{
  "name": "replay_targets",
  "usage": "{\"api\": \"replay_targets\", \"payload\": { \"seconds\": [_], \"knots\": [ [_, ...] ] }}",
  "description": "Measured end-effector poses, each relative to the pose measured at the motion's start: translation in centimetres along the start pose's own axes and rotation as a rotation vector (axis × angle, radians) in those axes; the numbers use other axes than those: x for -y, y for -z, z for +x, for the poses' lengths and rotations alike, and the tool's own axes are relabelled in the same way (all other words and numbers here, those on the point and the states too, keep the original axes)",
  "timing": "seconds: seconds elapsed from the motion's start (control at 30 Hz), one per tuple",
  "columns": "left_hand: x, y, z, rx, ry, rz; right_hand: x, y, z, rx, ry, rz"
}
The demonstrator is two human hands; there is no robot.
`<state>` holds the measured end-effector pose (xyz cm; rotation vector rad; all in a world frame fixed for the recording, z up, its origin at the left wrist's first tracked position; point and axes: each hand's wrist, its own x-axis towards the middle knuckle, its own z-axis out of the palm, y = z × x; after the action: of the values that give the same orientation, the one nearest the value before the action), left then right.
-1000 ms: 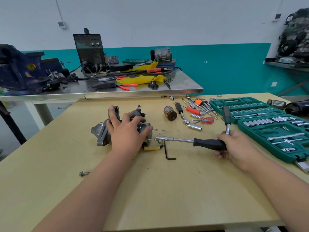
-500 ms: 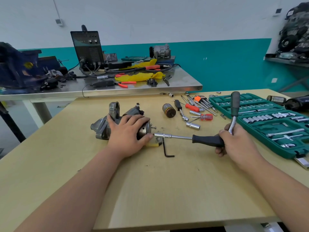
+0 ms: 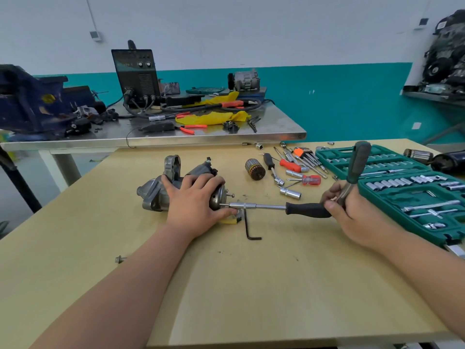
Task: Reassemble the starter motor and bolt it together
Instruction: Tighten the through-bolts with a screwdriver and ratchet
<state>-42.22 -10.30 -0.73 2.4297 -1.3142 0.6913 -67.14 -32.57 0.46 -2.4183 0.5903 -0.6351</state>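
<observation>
On the surface (image 3: 251, 285), the left hand (image 3: 193, 200) clasps the starter motor (image 3: 156, 192); the right hand (image 3: 352, 212) grips a socket driver (image 3: 264, 206) and ratchet (image 3: 357, 162). Best kept square on the bolt (image 3: 222, 204).

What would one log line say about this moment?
step: bolting end cap | left hand: holds starter motor | right hand: grips ratchet on socket driver, tip at end cap

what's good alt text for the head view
A left hand holds a starter motor down on a table while the right hand grips a ratchet and a long driver set against the motor's end. An open socket set lies to the right.
</observation>
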Motion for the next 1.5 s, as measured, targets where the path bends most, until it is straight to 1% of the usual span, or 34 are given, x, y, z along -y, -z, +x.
{"api": "replay_targets", "payload": {
  "seconds": [0.17, 0.23, 0.3, 0.33, 0.37, 0.43, 0.47, 0.5, 0.53, 0.57, 0.7, 0.73, 0.77, 0.87, 0.9, 0.93, 0.97, 1.07, 1.13, 1.17, 1.2, 1.27, 1.33, 1.4, 1.5],
  "knots": [
    [0.2, 0.1, 0.0, -0.011, -0.012, -0.003, -0.7, 0.6, -0.4, 0.078, 0.083, -0.182],
    [0.2, 0.1, 0.1, -0.001, -0.012, 0.015, -0.6, 0.7, -0.8, 0.09, 0.119, -0.212],
    [0.3, 0.0, 0.2, 0.005, -0.011, 0.024, -0.3, 0.6, -1.0, 0.08, 0.1, -0.158],
    [0.3, 0.0, 0.2, 0.007, -0.009, 0.025, 0.0, 0.4, -1.0, 0.08, 0.05, -0.092],
    [0.2, 0.0, 0.2, 0.01, -0.007, 0.028, 0.2, 0.0, -1.1, 0.093, -0.011, 0.004],
    [0.2, 0.0, 0.2, 0.011, 0.0, 0.035, 0.4, -0.5, -0.6, 0.145, -0.223, 0.206],
    [0.2, 0.0, 0.1, 0.008, -0.002, 0.036, 0.4, -0.5, -0.4, 0.165, -0.325, 0.275],
    [0.2, 0.0, 0.0, 0.006, -0.008, 0.034, 0.4, -0.5, -0.2, 0.178, -0.371, 0.274],
    [0.2, 0.0, -0.1, 0.002, -0.014, 0.033, 0.3, -0.4, -0.1, 0.183, -0.37, 0.249],
    [0.3, -0.1, -0.1, -0.002, -0.018, 0.034, 0.3, -0.2, -0.2, 0.183, -0.321, 0.2],
    [0.3, -0.1, 0.1, -0.004, -0.024, 0.041, -0.3, 0.8, -1.6, 0.184, -0.021, 0.077],
    [0.4, -0.2, 0.1, -0.004, -0.026, 0.041, -0.3, 0.8, -1.8, 0.181, 0.02, 0.047],
    [0.4, -0.2, 0.2, -0.005, -0.028, 0.039, 0.0, 0.6, -1.8, 0.159, -0.013, 0.063],
    [0.4, -0.2, 0.1, -0.01, -0.026, 0.038, 0.2, -0.2, -0.7, 0.023, -0.333, 0.348],
    [0.4, -0.2, 0.1, -0.007, -0.025, 0.04, 0.2, -0.5, -0.5, 0.019, -0.405, 0.376],
    [0.4, -0.2, 0.1, -0.005, -0.026, 0.039, 0.3, -0.6, -0.5, 0.043, -0.425, 0.384],
    [0.4, -0.2, 0.0, -0.004, -0.027, 0.037, 0.5, -0.7, -0.7, 0.064, -0.408, 0.412],
    [0.4, -0.2, 0.0, -0.001, -0.027, 0.046, 0.1, 0.4, -1.2, 0.08, -0.253, 0.553],
    [0.3, -0.1, 0.1, 0.017, -0.032, 0.052, -0.5, 1.1, -1.4, 0.062, -0.182, 0.462],
    [0.3, -0.1, 0.2, 0.02, -0.033, 0.054, -0.5, 1.0, -1.5, 0.062, -0.194, 0.437],
    [0.3, -0.1, 0.2, 0.02, -0.034, 0.058, -0.4, 0.6, -1.4, 0.054, -0.233, 0.475],
    [0.4, -0.1, 0.2, 0.019, -0.028, 0.059, 0.2, -0.4, -1.3, -0.021, -0.335, 0.559],
    [0.4, -0.1, 0.2, 0.018, -0.024, 0.054, 0.1, -1.0, -0.9, -0.054, -0.417, 0.476],
    [0.3, -0.1, 0.0, 0.014, -0.027, 0.043, -0.2, -1.2, -0.9, -0.002, -0.43, 0.422],
    [0.2, -0.2, -0.1, 0.008, -0.042, 0.047, -0.5, -0.5, -1.1, 0.076, -0.418, 0.621]
  ]
}}
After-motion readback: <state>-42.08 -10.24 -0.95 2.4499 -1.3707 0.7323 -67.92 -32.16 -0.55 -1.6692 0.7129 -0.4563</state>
